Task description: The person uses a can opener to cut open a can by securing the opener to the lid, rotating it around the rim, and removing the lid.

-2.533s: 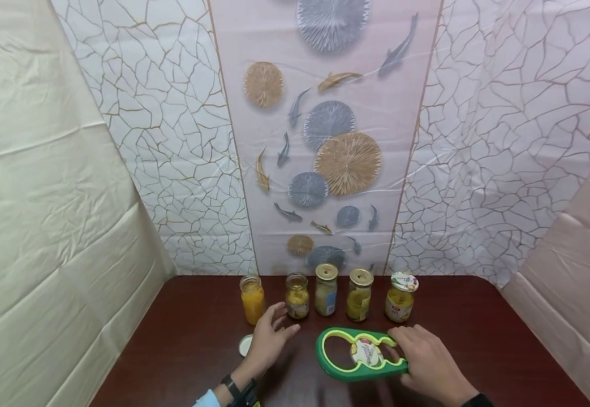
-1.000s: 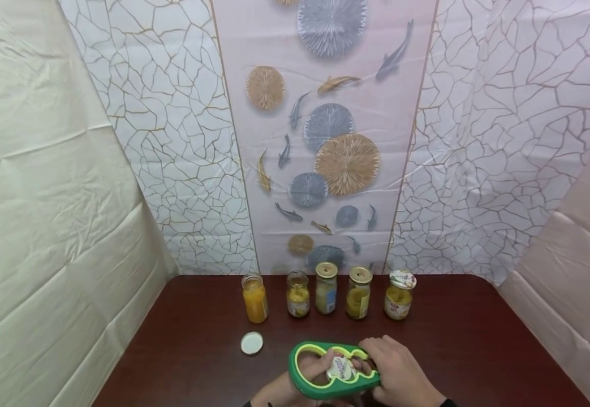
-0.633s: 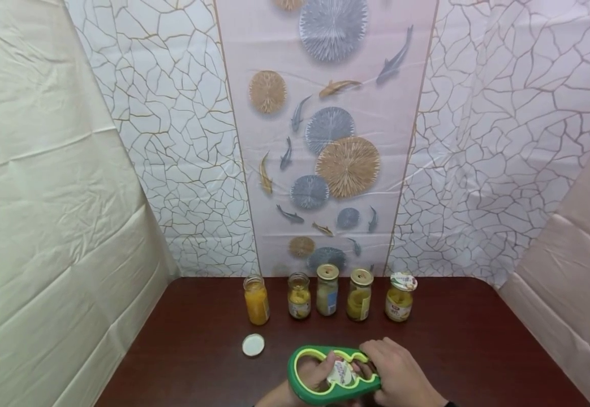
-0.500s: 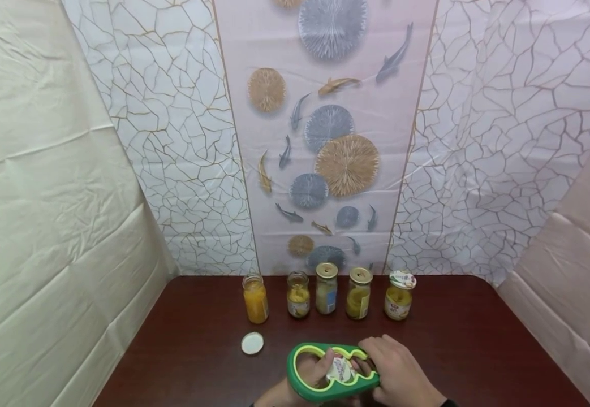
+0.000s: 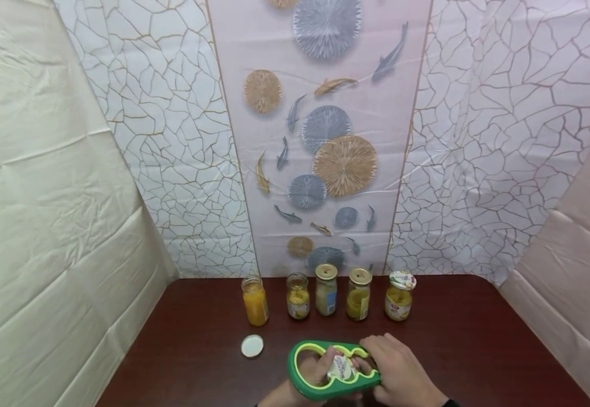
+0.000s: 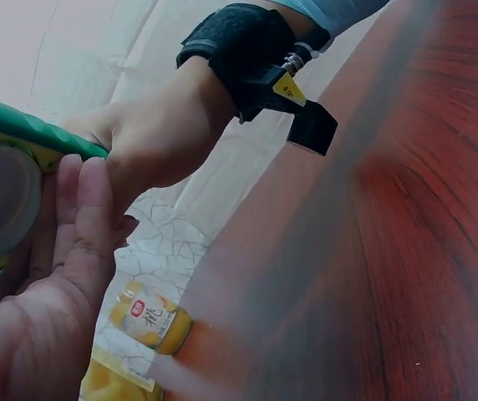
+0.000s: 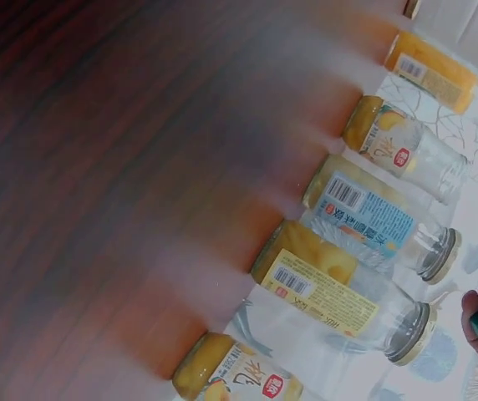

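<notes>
A green jar opener (image 5: 332, 391) with lime inner edges is held low over the front of the table. My right hand (image 5: 395, 370) grips its narrow end. Caught in the opener's middle opening is a jar lid (image 5: 342, 367), printed white with pink and green. My left hand (image 5: 315, 370) reaches from beneath, its thumb up through the large opening and onto the lid. In the left wrist view the lid's pale underside (image 6: 3, 200) faces the camera, with the left fingers (image 6: 88, 209) at its edge. The right wrist view catches only the right fingertips and a bit of the opener.
Along the back stand an open jar with orange contents (image 5: 255, 305), a shorter open jar (image 5: 298, 302), two gold-lidded jars (image 5: 326, 294) and a jar with a printed lid (image 5: 399, 302). A white lid (image 5: 252, 345) lies before the leftmost jar. Behind hangs patterned cloth (image 5: 325, 226).
My left hand has come away from beside the open jars to the lid in the opener. The opener has shifted left and nearer. Over the last half second little has moved.
</notes>
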### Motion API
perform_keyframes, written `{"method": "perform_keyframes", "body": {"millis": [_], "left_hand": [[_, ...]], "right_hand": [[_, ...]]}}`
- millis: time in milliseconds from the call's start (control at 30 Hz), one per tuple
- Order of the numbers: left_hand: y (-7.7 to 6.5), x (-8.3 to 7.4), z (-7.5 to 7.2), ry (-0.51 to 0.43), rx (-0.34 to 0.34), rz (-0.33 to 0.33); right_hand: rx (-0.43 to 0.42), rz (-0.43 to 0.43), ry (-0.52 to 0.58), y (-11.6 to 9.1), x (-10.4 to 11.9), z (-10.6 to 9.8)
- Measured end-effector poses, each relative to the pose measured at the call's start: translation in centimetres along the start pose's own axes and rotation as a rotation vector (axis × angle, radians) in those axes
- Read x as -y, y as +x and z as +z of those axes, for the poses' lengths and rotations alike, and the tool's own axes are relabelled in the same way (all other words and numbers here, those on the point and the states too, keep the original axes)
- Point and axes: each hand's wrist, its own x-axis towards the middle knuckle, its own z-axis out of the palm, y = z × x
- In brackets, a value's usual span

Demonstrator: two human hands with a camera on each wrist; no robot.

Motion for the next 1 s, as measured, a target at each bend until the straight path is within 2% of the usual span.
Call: {"method": "perform_keyframes", "body": {"millis": [167, 333, 533, 667, 800, 900, 1000], "left_hand": [[0.5, 0.3, -0.5, 0.03, -0.107, 0.062], [0.4, 1.0, -1.6, 0.198, -0.219, 0.108], [-1.8, 0.5, -3.5, 0.383, -0.334, 0.128], [-3.7, -0.1, -4.4, 0.526, -0.395, 0.133], [-5.0, 0.2, -5.0, 0.545, -0.452, 0.079], [-5.3, 0.2, -5.0, 0.546, -0.479, 0.048], [-5.3, -0.2, -5.0, 0.558, -0.486, 0.059]], "right_hand": [[0.029, 0.017, -0.04, 0.1, -0.3, -0.1], [-0.005, 0.035, -0.062, -0.1, -1.3, -0.8], [-0.103, 0.118, -0.131, -0.9, -3.6, -2.7], [-0.082, 0.242, -0.183, -1.4, -4.6, -3.6], [-0.051, 0.309, -0.201, -1.9, -5.0, -3.7], [-0.067, 0.296, -0.207, -2.2, -5.2, -3.6], [-0.089, 0.271, -0.215, -2.3, -5.4, -3.4]]}}
